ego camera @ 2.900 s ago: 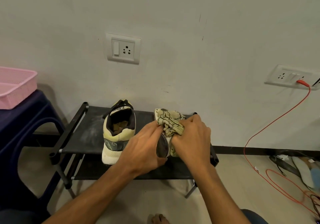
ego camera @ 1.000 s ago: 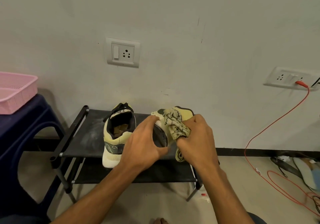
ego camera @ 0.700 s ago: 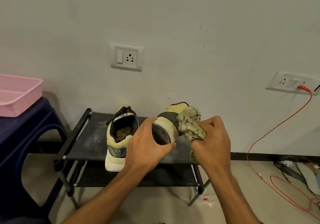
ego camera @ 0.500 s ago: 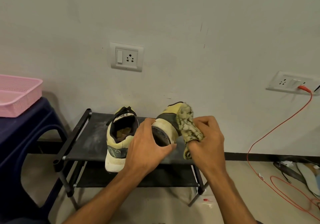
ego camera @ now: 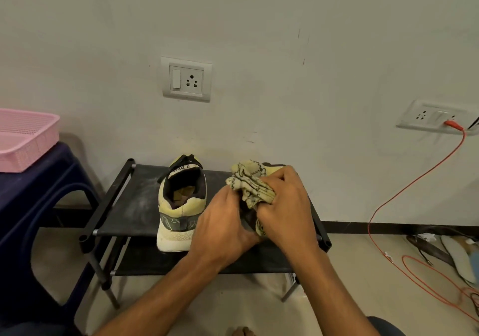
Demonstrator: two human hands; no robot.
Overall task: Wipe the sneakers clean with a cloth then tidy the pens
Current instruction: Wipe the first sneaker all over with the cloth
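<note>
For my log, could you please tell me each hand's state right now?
Left hand: closed on the sneaker under the cloth.
Right hand: closed on the cloth.

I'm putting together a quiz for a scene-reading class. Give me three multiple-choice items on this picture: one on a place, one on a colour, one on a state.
1. Where does the free sneaker stand? A on the floor; B on the rack top shelf; C on a chair.
2. What colour is the basket at left? A pink; B green; C white.
3. What is the right hand doing? A hanging idle; B holding a pen; C gripping the cloth.
Answers: B, its sole rests on the black top shelf; A, its mesh walls are pink; C, its fingers curl round the cloth, pressed on the second sneaker that the left hand holds.
</note>
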